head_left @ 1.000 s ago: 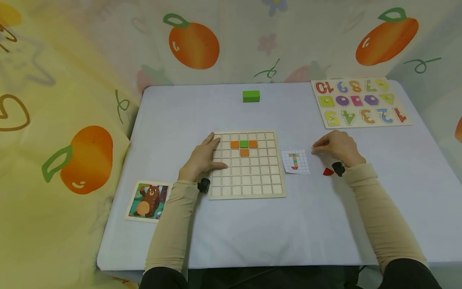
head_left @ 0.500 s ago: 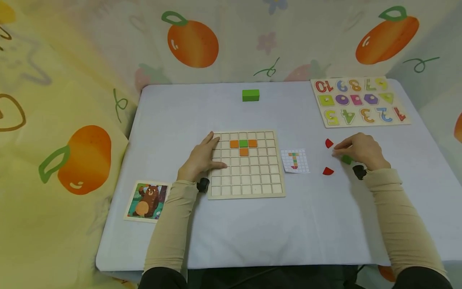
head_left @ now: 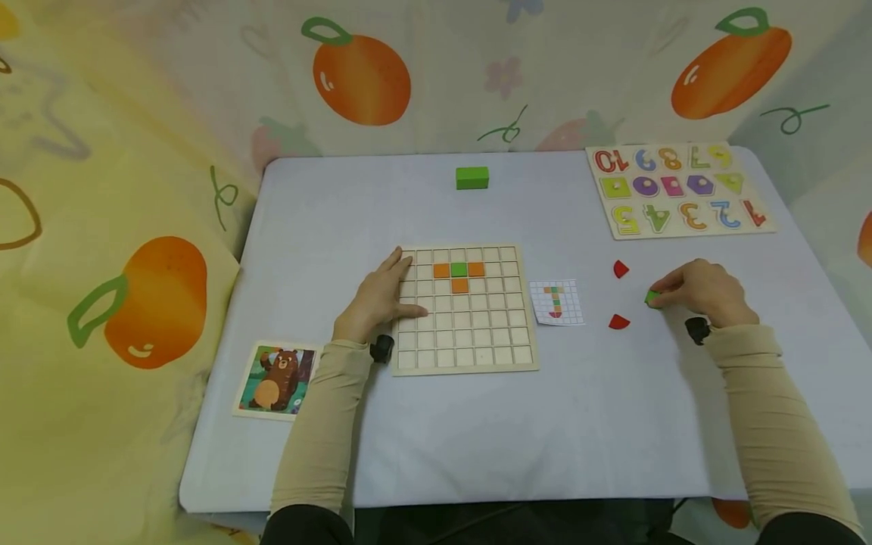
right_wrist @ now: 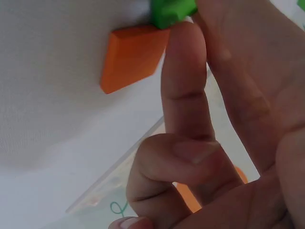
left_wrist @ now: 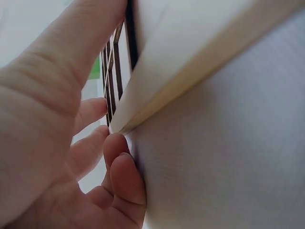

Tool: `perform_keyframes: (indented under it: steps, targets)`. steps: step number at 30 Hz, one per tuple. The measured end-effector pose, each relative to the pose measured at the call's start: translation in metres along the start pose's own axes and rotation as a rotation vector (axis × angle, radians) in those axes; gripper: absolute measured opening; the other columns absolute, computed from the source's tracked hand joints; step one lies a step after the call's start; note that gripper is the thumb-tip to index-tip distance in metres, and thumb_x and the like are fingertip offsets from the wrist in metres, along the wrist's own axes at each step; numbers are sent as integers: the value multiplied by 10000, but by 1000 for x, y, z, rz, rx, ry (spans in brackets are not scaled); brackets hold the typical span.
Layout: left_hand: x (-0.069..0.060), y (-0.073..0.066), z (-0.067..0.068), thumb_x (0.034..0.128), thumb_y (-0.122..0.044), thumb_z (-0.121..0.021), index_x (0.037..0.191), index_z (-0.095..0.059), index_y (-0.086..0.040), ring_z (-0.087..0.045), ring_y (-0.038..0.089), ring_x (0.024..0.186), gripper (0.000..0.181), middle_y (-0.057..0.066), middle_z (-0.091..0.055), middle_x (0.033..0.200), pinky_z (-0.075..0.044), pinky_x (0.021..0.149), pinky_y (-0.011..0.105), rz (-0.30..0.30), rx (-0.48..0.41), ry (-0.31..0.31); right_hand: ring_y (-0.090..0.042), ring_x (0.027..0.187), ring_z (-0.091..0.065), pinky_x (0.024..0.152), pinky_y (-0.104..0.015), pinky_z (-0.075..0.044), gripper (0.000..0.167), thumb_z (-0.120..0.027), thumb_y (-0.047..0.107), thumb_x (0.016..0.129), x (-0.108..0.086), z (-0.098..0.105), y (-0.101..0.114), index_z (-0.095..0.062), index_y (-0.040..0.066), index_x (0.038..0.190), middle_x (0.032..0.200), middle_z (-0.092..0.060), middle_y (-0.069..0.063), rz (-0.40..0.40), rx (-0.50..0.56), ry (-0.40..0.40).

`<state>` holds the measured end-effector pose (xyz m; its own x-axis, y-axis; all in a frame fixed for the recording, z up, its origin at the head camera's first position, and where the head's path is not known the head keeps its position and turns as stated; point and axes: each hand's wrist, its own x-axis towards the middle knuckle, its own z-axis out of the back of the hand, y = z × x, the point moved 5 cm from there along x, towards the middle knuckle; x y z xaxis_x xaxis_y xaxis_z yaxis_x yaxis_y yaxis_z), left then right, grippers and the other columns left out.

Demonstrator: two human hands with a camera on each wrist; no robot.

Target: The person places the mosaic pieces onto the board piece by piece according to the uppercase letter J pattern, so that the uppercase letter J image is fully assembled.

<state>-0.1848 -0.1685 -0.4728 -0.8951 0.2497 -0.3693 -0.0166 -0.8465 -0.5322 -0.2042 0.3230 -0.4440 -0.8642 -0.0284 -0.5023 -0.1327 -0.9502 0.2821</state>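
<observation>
While the thumb and forefinger of a person's right hand point(head_left: 708, 291) pinch a small green piece point(head_left: 652, 298) on the right side of a white-covered table point(head_left: 477, 439), the left hand point(head_left: 375, 299) rests at the left edge of a gridded wooden board point(head_left: 470, 372), thumb and forefinger spread well apart. The right wrist view shows an orange tile point(right_wrist: 133, 59) just beside the pinched piece; whether the two touch cannot be told. Two red wedges point(head_left: 621, 269) lie left of the right hand, near a small pattern card point(head_left: 556, 301) beside the board. On the grid, a green square point(head_left: 459, 269) sits between two orange squares point(head_left: 441, 270), with a third directly below it. Farther out are a bear picture point(head_left: 275, 381) by the left sleeve, a green block point(head_left: 472, 178) beyond the board and a number puzzle point(head_left: 675, 227) at far right.
</observation>
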Motion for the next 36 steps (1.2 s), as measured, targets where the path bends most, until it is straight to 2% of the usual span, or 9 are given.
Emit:
perform_keyframes:
  steps: [6,11,16,22,26,29,36]
  targets:
    - [0,2,-1,817,-336,-887,1637,-232,-12,-180,429,1608,1099,184,-69,1755,-250,1290,611,-3,2,-5,-477,1073,-614,756,-508,-478,477,-834,342,848,2,0,1,-746,-6,1162,1216,-705,-296,4,-21,-11]
    - [-2,3,-2,827,-332,-880,1638,-224,-12,-180,433,1608,1091,184,-72,1755,-244,1290,617,3,2,-10,-376,915,-612,681,-380,-450,404,-847,311,837,1,2,7,-749,-26,1036,1032,-736,-255,32,7,1]
    - [-3,4,1,825,-335,-880,1644,-219,-27,-179,438,1606,1097,168,-57,1760,-231,1293,622,17,-9,-13,-204,793,-554,643,-288,-431,289,-829,269,871,5,8,21,-748,3,951,839,-727,-63,119,56,46]
    - [-4,4,3,815,-339,-888,1642,-225,-25,-179,429,1609,1105,165,-60,1760,-224,1297,618,18,-7,-14,-116,684,-526,573,-245,-427,222,-794,212,910,11,8,46,-751,5,979,800,-708,-11,218,73,96]
    - [-3,4,1,815,-333,-890,1639,-233,-19,-189,433,1606,1099,167,-70,1759,-239,1298,601,6,-9,-17,-104,758,-586,637,-211,-457,176,-798,181,904,17,5,69,-759,14,947,857,-756,-42,309,48,79]
    - [-3,3,1,817,-328,-889,1636,-234,-13,-179,429,1609,1095,177,-71,1757,-242,1298,599,0,-10,-18,-142,825,-622,696,-211,-468,157,-805,157,897,22,1,87,-757,12,931,889,-771,-81,369,41,80]
    - [-1,1,-2,818,-340,-887,1639,-231,-19,-177,423,1611,1099,180,-66,1756,-243,1299,593,-2,-7,-17,-249,913,-690,704,-265,-490,147,-813,156,890,28,-12,125,-764,22,926,939,-778,-133,429,42,81]
